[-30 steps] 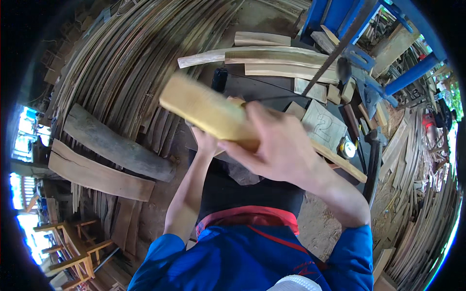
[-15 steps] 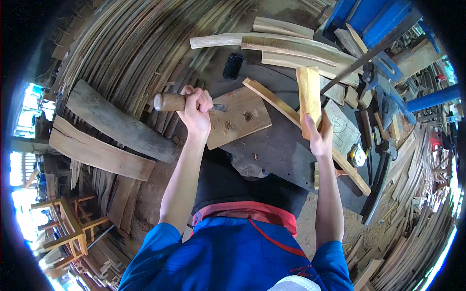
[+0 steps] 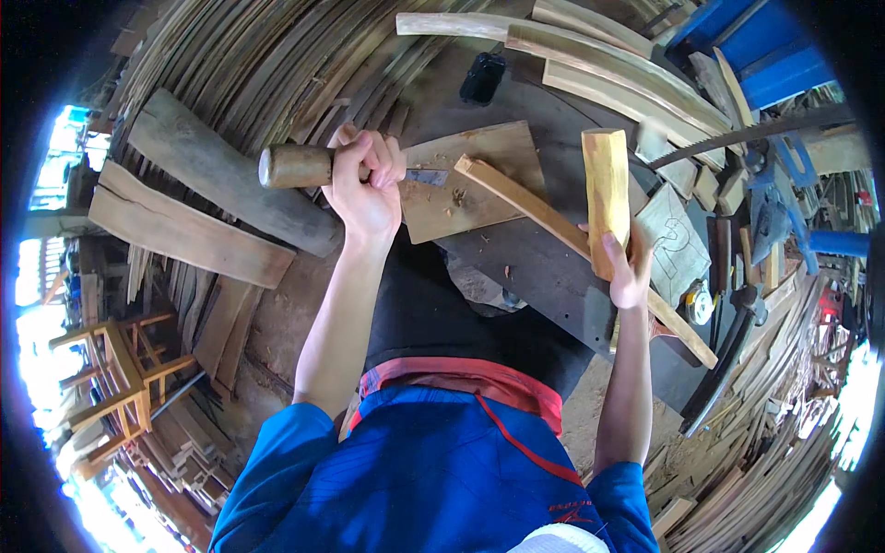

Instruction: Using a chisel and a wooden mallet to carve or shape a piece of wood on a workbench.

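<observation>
Left hand [image 3: 366,189] up over the near left, its fist closed firmly around the wooden handle [image 3: 295,168] of a chisel: butt out to the left, blade [image 3: 427,176] pointing right, over the board [image 3: 509,157]. Whether that edge touches the wood, I cannot tell. Right hand [image 3: 629,267], well apart on the other side, has its thumb and fingers wrapped around the lower end of a yellowish wood block [image 3: 607,189], the rest rising clear beyond the grip.

So that's 2 hands, 2 tools, and the board on the dark bench [image 3: 562,295] nearest the left fist, a rough, chipped patch [image 3: 458,197] just beside the blade's tip. A strip of wood [image 3: 525,201] slants in between, passing beneath the block.

Good form here, I'd judge: set the edge square on the chosen line before any force, fist tight, knuckles low. If the block serves as the striker, meet the butt flat and in line with the blade; a slanting hit would likely skid toward the fingers. Short, even blows should beat 1 big swing, and that loose-looking strip could foul the board if bumped.
</observation>
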A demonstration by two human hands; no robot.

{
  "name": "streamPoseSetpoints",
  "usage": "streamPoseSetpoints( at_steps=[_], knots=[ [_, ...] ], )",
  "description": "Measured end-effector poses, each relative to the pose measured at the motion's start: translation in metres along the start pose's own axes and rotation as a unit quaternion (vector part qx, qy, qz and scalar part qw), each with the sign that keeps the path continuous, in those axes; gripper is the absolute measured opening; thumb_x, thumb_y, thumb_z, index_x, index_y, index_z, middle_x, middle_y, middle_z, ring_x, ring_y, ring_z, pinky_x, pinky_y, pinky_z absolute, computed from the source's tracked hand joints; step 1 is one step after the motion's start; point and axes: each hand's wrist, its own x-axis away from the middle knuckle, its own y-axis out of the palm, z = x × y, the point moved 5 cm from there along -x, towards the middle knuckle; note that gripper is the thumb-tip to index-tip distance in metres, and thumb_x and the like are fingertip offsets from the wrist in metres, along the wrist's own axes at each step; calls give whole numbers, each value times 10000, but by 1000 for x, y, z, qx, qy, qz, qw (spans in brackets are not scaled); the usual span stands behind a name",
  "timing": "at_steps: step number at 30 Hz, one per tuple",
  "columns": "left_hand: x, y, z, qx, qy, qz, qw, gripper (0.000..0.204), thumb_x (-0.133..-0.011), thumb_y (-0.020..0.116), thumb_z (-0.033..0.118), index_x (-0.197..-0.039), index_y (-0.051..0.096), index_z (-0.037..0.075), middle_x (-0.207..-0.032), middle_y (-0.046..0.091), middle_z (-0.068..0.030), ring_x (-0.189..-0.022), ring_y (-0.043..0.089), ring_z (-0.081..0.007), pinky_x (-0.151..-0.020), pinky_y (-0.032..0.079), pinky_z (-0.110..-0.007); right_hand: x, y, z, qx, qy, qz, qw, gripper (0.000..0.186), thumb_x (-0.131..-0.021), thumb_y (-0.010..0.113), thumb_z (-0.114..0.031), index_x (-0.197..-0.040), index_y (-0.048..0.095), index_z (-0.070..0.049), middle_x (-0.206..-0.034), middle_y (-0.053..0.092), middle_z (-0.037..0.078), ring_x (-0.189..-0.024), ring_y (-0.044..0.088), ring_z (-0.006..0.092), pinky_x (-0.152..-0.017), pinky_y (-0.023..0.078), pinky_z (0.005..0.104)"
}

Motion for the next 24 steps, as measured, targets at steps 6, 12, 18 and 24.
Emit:
streamPoseSetpoints(
  at_steps=[6, 12, 18, 24],
  knots=[
    [-3, -5, -12, 26, -15, 30, 999, 281, -870, 491, 55, -642, 332, 97, -492, 300, -7, -435, 222, -107, -461, 225, -284, 12, 9, -8, 48, -7, -13, 999, 443, -847, 674, -351, -1030, 588, 43, -849, 607, 67, -805, 520, 122, -719, 417, 270],
    [-6, 1, -21, 8, -28, 41, 999, 305, -873, 517, 40, -638, 331, 97, -495, 298, 0, -426, 228, -97, -445, 202, -276, 10, 10, -15, 76, 0, -9, 997, 447, -832, 692, -350, -1019, 593, 44, -820, 605, 61, -778, 513, 115, -698, 413, 265],
    [-12, 5, -25, -1, -39, 53, 998, 327, -888, 522, 37, -627, 332, 92, -493, 297, 6, -421, 227, -88, -432, 178, -275, 9, 9, -13, 76, 6, -13, 997, 435, -827, 695, -349, -994, 598, 41, -798, 591, 50, -748, 490, 105, -665, 392, 259],
    [-19, 13, -28, -26, -44, 61, 997, 349, -896, 536, 48, -610, 342, 91, -492, 308, 16, -411, 256, -83, -424, 174, -268, 8, 8, -14, 86, 15, -5, 996, 434, -816, 691, -354, -982, 603, 37, -783, 588, 49, -734, 488, 105, -650, 389, 261]
  ],
)
